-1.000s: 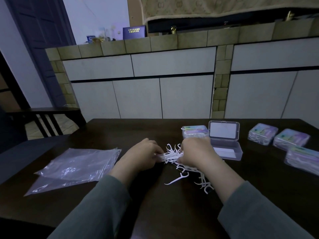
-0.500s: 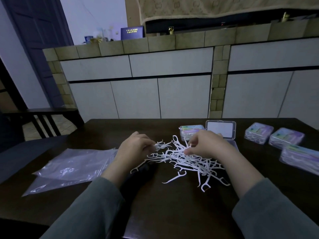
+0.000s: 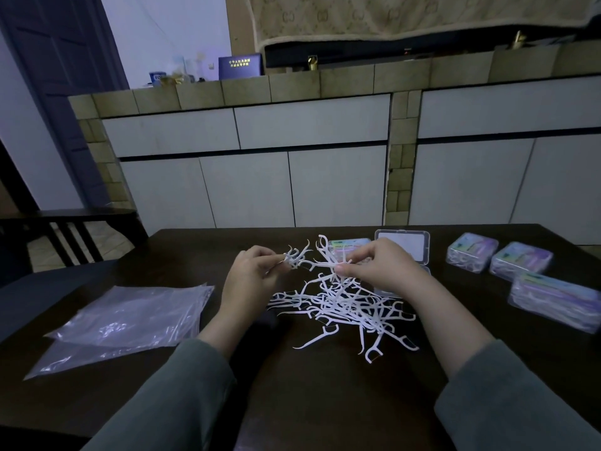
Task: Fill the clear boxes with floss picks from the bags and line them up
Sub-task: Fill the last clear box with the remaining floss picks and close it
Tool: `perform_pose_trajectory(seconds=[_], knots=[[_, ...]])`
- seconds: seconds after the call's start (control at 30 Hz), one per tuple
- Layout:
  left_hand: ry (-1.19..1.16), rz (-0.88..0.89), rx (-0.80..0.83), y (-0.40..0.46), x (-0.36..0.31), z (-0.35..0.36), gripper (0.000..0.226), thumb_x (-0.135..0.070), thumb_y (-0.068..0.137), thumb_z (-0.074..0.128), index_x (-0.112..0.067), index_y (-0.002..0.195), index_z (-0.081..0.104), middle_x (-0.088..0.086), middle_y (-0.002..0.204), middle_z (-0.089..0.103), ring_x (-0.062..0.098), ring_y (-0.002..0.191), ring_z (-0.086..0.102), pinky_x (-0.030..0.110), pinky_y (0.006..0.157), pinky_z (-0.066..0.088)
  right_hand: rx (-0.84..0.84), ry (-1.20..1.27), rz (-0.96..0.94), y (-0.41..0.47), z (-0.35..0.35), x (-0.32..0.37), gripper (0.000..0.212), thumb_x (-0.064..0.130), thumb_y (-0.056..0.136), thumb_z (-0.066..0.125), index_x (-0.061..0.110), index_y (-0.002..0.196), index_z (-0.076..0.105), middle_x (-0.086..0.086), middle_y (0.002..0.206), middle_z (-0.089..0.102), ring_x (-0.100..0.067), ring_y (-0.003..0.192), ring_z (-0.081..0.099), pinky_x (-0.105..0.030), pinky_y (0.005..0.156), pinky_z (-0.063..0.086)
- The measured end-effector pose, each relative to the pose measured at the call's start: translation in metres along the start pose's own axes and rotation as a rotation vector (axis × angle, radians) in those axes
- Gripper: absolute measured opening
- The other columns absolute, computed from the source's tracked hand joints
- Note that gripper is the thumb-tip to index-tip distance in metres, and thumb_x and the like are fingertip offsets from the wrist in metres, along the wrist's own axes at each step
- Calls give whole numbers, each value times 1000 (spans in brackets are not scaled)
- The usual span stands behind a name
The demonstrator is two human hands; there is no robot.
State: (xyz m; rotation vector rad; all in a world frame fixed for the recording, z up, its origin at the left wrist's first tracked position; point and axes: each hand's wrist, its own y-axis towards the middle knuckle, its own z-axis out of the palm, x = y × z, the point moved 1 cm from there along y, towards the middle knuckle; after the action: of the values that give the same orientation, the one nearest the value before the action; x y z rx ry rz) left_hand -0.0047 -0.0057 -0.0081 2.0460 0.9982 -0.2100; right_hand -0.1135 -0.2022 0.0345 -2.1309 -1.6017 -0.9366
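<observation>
Dim light falls over a dark wooden desk (image 3: pixel 325 402) set before a run of pale cabinet doors under a tiled counter. Above the desk, the left hand (image 3: pixel 250 275) pinches a small bunch of white floss picks (image 3: pixel 296 256) between thumb and curled fingers, the heads of the picks fanning up and to the right. Close beside it, the right hand (image 3: pixel 380 265) has its thumb and fingers pinched on a few more picks (image 3: pixel 327 255), which stick out leftward and upward toward the left hand's bunch. Both hands are raised a little above the desk. Below and between them lies a loose tangled pile of floss picks (image 3: pixel 344 307) spread over the wood, some trailing toward the near edge. Just behind the right hand stands an open clear box (image 3: pixel 419 252) with its lid upright, its base mostly hidden by the hand; a closed, filled box (image 3: pixel 344 247) sits to its left. Farther right, three more filled boxes with coloured labels (image 3: pixel 471 252) (image 3: pixel 522 261) (image 3: pixel 556 301) lie on the desk, well apart from the pile. To the left of the left forearm lies a flat stack of clear plastic bags (image 3: pixel 130 317). Grey sleeves (image 3: pixel 507 405) cover both forearms. A dark chair (image 3: pixel 74 232) stands off the desk's far left corner.
</observation>
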Motion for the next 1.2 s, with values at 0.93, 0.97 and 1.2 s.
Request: perform_pose_trajectory(seconds=[0.93,0.97,1.2], knots=[[-124,-57,50,-8,-19,26,25,-34,86,69,-21,106,75,-13,86,57,14,89,54,41,78,51,-280,-160,-313,-2,5,-8,19,48,90,59,33,92,70,22,108,48,-2,107,34,-30,88,19],[-135,-63,43,-8,-19,27,24,-35,86,69,-22,105,76,-13,85,57,14,88,55,42,78,51,-280,-155,-313,-2,4,-8,20,48,90,59,32,94,71,22,110,50,-2,108,34,-30,89,19],[-173,-76,23,-5,-29,34,24,-34,87,68,-19,105,76,-12,85,57,15,88,57,40,78,52,-251,-113,-201,-8,-13,-18,25,43,93,57,30,109,71,12,119,64,-14,121,38,-39,103,25]])
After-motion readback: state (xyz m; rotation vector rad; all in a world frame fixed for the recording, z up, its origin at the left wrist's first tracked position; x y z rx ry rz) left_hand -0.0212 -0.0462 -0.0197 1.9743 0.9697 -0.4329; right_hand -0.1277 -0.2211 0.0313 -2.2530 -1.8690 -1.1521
